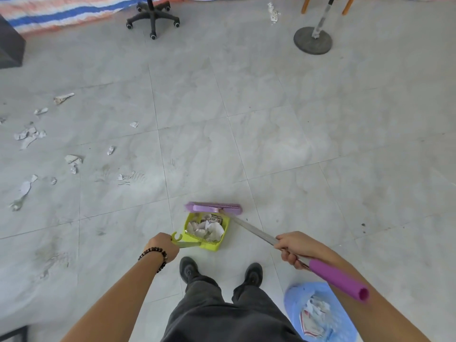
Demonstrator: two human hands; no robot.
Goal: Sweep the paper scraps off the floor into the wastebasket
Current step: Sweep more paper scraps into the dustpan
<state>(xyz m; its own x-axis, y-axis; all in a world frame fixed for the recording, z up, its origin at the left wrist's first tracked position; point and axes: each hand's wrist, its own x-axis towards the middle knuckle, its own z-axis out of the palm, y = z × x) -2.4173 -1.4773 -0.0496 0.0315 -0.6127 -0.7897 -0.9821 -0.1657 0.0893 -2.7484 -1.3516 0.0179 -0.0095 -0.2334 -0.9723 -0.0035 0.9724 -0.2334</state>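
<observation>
Low in the frame, left hand (161, 246) grips the green dustpan's (206, 230) handle; right hand (294, 248) holds the purple broom (213, 208); blue wastebasket (293, 299) at lower right; paper scraps (29, 135) at left.

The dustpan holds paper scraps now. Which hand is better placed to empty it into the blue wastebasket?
Left, probably: the left hand grips the dustpan handle, while the right hand holds the broom. The wastebasket stands nearby.
</observation>
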